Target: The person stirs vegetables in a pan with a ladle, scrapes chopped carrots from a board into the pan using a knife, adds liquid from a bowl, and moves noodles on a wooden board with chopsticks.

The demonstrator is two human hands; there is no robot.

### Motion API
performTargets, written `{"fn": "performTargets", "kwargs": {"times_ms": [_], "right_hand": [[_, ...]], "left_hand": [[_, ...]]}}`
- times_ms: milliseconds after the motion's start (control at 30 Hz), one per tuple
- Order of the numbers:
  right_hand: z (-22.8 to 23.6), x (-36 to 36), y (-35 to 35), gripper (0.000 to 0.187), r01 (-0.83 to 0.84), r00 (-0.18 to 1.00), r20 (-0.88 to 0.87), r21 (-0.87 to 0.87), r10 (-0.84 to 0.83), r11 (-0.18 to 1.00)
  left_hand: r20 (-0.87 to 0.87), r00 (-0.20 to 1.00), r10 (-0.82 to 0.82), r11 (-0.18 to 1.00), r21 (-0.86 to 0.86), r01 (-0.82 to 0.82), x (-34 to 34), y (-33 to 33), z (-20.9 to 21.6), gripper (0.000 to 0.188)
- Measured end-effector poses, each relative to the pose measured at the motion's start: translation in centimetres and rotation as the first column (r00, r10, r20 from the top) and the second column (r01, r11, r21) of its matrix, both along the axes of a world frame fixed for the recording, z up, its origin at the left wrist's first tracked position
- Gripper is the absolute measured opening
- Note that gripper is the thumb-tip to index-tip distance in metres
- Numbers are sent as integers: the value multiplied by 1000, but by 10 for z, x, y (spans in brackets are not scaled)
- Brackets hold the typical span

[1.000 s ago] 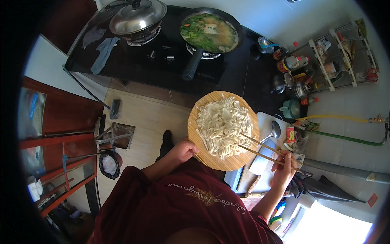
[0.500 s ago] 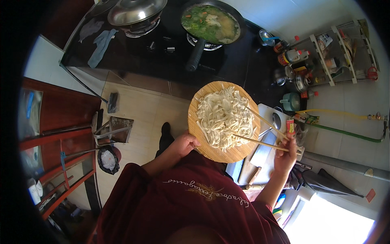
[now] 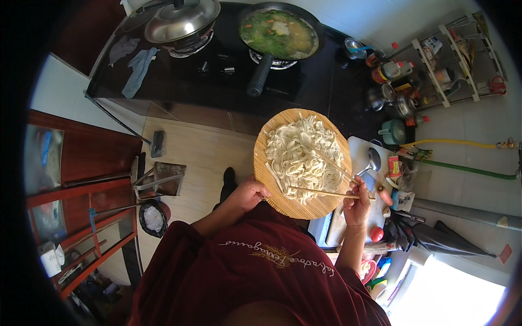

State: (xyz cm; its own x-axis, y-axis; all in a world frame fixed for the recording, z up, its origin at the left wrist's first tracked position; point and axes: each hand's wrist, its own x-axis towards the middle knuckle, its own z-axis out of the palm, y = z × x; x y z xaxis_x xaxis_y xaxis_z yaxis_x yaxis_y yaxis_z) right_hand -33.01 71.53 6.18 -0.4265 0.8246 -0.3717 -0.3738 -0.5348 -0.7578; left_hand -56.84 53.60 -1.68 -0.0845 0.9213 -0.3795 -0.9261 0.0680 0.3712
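Observation:
My left hand (image 3: 253,194) grips the near left rim of a round wooden board (image 3: 265,168) and holds it up in front of me. Flat pale noodles (image 3: 302,155) lie heaped across the board. In my right hand (image 3: 356,204) is a pair of long wooden chopsticks (image 3: 326,192), spread apart. Their tips reach over the noodles, one into the middle of the heap and the other at its near side. Beyond the board, a black frying pan (image 3: 260,76) stands on the stove, filled with broth and leafy greens (image 3: 272,33).
A domed metal lid (image 3: 182,24) covers a pot at the stove's far left, near a blue cloth (image 3: 140,70). Right of the board are a cutting board (image 3: 359,144), a ladle (image 3: 373,160) and a tomato (image 3: 376,233). Bottles (image 3: 386,71) stand at the back right. A lined bin (image 3: 154,218) sits on the floor.
My right hand has moved left, carrying the chopsticks farther over the noodles. The tomato and nearby items on the counter have come into sight. My left hand keeps its grip on the board.

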Motion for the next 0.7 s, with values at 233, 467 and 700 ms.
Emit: {"fn": "performTargets", "kwargs": {"times_ms": [233,467,700], "right_hand": [[-8,-3,2,31,10,1000,-7,-35,-10,999],[-15,-2,6,31,14,1000,-19,-59,-15,998],[-14,-3,6,30,12,1000,-24,-74,-14,997]], "left_hand": [[-44,999,-32,999,-9,31,0,-2,-3,55],[-42,999,-31,999,-10,30,0,-2,0,51],[-41,999,-4,1000,-24,3,1,1,6,44]]}}
